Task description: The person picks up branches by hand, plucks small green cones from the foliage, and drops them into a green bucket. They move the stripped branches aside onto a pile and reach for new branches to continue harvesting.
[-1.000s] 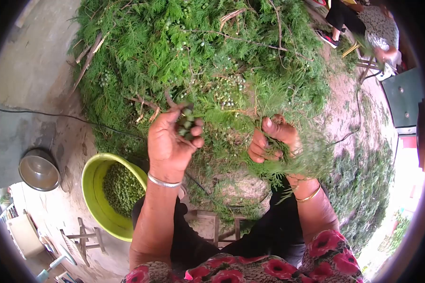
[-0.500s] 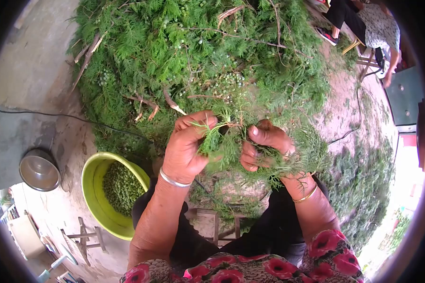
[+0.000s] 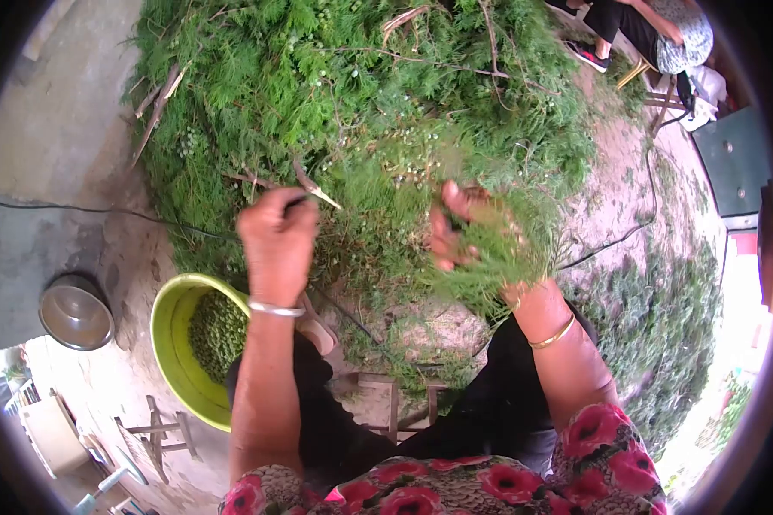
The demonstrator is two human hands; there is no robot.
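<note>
My left hand (image 3: 277, 240), with a silver bracelet at the wrist, is just above and right of the yellow-green bucket (image 3: 165, 343). Its fingers are curled in and slightly blurred, and whatever they hold is hidden. Small green cones or berries (image 3: 217, 330) lie inside the bucket. My right hand (image 3: 457, 232), with a gold bangle at the wrist, is closed round a feathery evergreen sprig (image 3: 507, 266) that droops over the wrist. Beyond both hands spreads a large heap of evergreen branches (image 3: 318, 103) dotted with pale cones.
A metal bowl (image 3: 76, 312) sits on the floor at left. A black cable (image 3: 86, 208) runs across the ground. Small wooden stools (image 3: 159, 429) stand at lower left and before my knees. Another person (image 3: 640, 34) sits at upper right near a dark green box (image 3: 734, 163).
My left hand has moved away from the sprig, leftward to near the bucket. My right hand still holds the sprig. The other person's arm has shifted up.
</note>
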